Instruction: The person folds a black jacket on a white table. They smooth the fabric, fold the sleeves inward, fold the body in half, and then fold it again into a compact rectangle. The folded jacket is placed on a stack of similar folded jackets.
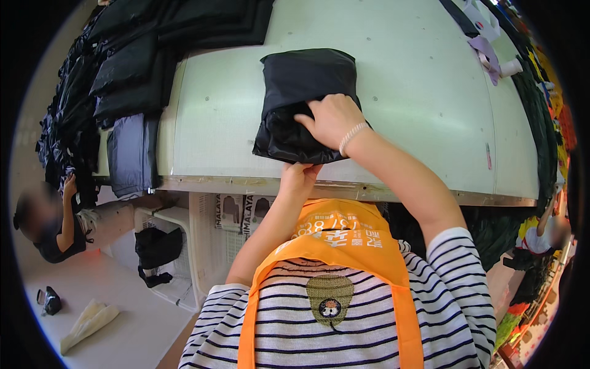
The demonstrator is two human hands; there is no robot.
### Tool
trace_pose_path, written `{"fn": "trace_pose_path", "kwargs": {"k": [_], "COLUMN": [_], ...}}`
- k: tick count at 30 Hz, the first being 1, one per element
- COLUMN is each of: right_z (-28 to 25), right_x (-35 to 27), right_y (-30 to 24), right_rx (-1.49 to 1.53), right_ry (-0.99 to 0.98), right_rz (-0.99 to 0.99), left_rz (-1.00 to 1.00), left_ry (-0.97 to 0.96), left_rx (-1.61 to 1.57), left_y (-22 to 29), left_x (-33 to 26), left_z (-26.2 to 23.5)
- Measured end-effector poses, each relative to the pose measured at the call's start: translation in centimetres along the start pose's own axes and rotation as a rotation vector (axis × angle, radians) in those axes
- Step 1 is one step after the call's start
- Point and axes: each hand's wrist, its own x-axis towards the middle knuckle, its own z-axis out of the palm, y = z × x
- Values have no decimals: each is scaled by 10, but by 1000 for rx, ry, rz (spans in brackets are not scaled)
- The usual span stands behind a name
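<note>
A folded black garment (310, 77) of smooth, slightly shiny fabric lies in front of me, close to the table's near edge. Its upper layer forms a flap, and below that a darker fold gapes open. My right hand (337, 120) is closed at the flap's right side, fingers bent at the fabric edge and partly hidden, thumb pointing left over the gap. At the garment's bottom edge, my left hand (299, 178) pinches the fabric from below, with some fingertips out of sight under it.
Stacks of folded black garments (126, 71) cover the table's (215, 123) left side. A purple cloth (485, 58) and a white roll (510, 67) are at the far right. White plastic crates (193, 258) stand below the left edge. One person (58, 215) is at left, another (544, 234) at right.
</note>
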Motion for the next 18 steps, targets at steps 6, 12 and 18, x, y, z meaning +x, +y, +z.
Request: {"fn": "trace_pose_path", "kwargs": {"k": [6, 12, 18], "right_z": [65, 131, 114], "right_x": [-94, -41, -46], "right_y": [40, 65, 77], "right_rx": [263, 1557, 1842], "right_ry": [523, 434, 192], "right_rz": [-760, 96, 79], "left_rz": [44, 35, 677], "left_ry": [-192, -25, -346], "left_rx": [-153, 661, 1685], "left_y": [31, 40, 90], "left_x": [-1, 2, -46], "left_z": [24, 41, 97]}}
